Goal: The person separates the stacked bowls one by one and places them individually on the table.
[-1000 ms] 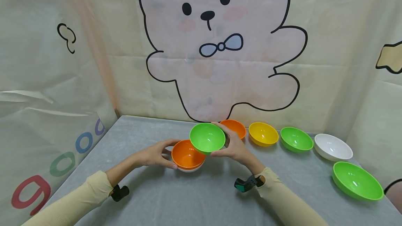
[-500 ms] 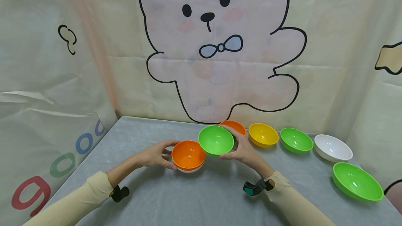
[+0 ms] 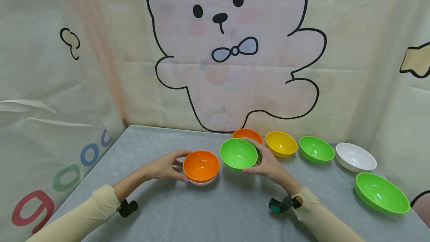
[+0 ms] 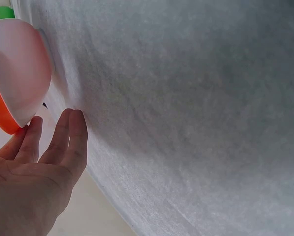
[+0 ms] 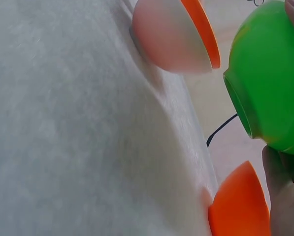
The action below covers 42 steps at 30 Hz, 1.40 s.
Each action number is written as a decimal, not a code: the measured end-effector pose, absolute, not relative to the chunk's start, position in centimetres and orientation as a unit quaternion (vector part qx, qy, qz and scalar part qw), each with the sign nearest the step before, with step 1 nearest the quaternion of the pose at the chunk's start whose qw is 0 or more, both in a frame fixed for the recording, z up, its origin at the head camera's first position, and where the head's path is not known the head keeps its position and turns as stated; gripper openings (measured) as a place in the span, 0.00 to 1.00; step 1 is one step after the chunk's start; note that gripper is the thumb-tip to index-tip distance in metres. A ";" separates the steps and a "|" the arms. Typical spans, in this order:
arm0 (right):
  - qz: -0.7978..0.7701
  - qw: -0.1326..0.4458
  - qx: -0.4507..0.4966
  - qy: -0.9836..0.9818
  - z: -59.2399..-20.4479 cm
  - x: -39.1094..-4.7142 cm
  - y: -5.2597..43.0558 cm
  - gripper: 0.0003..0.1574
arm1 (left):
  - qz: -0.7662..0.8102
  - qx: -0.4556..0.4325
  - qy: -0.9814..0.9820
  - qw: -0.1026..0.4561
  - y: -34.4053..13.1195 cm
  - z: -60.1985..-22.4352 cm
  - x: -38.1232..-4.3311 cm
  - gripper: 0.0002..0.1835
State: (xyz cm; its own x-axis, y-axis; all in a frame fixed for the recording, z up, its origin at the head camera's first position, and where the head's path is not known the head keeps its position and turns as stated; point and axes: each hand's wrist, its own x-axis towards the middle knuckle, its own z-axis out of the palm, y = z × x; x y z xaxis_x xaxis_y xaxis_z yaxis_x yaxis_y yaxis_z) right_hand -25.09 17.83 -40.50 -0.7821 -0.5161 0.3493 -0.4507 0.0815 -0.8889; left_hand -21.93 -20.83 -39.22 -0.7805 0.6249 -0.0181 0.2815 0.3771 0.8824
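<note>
An orange bowl (image 3: 201, 165) sits nested inside a white bowl (image 4: 26, 64) on the table, its orange rim standing above the white one. My left hand (image 3: 168, 166) holds this pair from the left, thumb on the near side and fingertips at the far rim. My right hand (image 3: 268, 163) grips a green bowl (image 3: 238, 154) by its right side. In the right wrist view the green bowl (image 5: 270, 78) is off the table with its foot showing. It hangs just right of the nested pair, apart from it.
Along the back and right of the grey table (image 3: 151, 212) stand another orange bowl (image 3: 246, 134), partly behind the right hand, a yellow bowl (image 3: 281, 144), a second green bowl (image 3: 316, 149), a white bowl (image 3: 356, 157) and a larger green bowl (image 3: 381, 193). A printed cloth hangs behind.
My right hand has carried the green bowl rightward and slightly toward me, from over the nested bowls' edge to beside them. My left hand has stayed on the nested pair.
</note>
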 end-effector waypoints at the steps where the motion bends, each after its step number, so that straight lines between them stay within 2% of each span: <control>1: -0.592 0.027 -0.326 0.737 -40.6 -25.1 18.1 0.62 | 0.483 0.279 0.811 0.178 -20.8 -39.2 -21.9 0.45; 11: -0.574 0.020 -0.305 0.759 -41.5 -24.6 20.7 0.59 | 0.479 0.281 0.812 0.178 -20.8 -39.3 -22.0 0.45; 27: -0.568 -0.001 -0.297 0.768 -42.3 -24.1 24.1 0.61 | 0.480 0.278 0.813 0.179 -20.9 -39.2 -21.9 0.45; 42: -0.532 -0.013 -0.255 0.807 -42.1 -22.3 26.8 0.59 | 0.476 0.280 0.815 0.177 -20.9 -39.1 -21.8 0.45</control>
